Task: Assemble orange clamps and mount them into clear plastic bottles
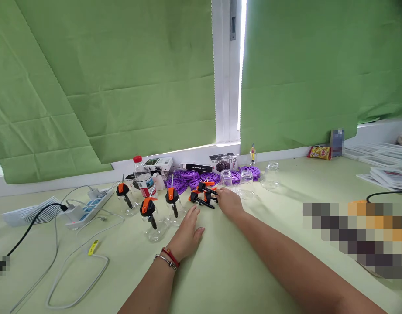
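Note:
My right hand (230,201) reaches to a small pile of black-and-orange jar lids, its fingers closed at the handle end of the upper lid (204,187). Another lid (198,199) lies in front of it on the table. My left hand (187,233) hovers low over the table, fingers stretched and thumb apart, holding nothing. Left of it stand glass jars fitted with such lids: the front jar (155,231), one behind it (176,213) and one farther left (130,205). Lidless glass jars, among them a near one (246,185) and one at right (271,176), stand beyond my right hand.
Purple plastic pieces (189,175) lie heaped near the wall, beside a red-capped bottle (143,176) and small boxes (223,162). A power strip (89,213) and a white cable (79,248) occupy the left. A yellow snack packet (319,152) and papers (392,178) lie right.

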`<action>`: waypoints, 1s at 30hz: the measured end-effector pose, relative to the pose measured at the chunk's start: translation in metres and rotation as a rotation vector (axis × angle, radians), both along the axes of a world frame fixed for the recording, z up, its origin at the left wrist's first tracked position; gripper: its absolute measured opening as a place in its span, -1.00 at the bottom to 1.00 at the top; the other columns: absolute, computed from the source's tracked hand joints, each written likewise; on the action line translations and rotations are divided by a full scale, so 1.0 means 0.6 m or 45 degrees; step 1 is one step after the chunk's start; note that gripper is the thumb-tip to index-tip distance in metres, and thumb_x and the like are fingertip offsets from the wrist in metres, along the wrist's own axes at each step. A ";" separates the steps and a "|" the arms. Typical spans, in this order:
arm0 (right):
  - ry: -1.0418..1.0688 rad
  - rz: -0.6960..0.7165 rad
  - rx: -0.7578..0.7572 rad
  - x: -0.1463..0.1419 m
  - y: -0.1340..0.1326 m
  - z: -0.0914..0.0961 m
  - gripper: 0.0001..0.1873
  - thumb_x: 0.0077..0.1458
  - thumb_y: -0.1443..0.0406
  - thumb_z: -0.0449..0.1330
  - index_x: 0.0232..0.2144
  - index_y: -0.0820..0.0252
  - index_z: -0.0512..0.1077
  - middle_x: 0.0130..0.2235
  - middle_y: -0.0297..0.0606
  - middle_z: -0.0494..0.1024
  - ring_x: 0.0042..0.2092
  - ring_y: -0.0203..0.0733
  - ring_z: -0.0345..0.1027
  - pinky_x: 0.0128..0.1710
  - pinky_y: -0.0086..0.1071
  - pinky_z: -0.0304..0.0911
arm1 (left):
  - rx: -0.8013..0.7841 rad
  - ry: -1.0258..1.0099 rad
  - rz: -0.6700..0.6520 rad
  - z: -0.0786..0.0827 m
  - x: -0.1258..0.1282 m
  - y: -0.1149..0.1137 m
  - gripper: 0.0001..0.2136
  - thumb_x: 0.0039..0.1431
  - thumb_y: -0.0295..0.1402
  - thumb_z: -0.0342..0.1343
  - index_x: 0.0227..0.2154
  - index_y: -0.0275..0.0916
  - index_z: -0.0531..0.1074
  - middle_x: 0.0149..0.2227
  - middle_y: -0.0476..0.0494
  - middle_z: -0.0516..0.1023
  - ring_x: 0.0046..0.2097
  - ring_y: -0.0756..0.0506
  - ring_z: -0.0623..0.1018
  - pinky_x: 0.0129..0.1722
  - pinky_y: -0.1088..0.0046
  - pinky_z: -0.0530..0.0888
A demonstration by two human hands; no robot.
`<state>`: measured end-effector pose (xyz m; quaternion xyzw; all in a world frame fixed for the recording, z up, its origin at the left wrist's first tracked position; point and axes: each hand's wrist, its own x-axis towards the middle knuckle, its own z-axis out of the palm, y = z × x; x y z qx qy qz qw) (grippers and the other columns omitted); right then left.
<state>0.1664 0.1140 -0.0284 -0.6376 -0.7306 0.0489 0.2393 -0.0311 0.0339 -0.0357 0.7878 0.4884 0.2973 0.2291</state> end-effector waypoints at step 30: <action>0.543 -0.377 0.280 0.158 -0.046 -0.023 -0.20 -0.20 -0.07 0.22 0.02 0.22 0.19 0.02 -0.02 0.32 0.06 0.07 0.16 -0.01 -0.16 0.13 | -0.647 -0.780 0.246 0.037 0.037 -0.038 -0.60 0.01 0.03 0.04 -0.22 -0.17 0.31 -0.46 0.04 0.27 -0.47 0.03 0.28 -0.51 0.55 0.29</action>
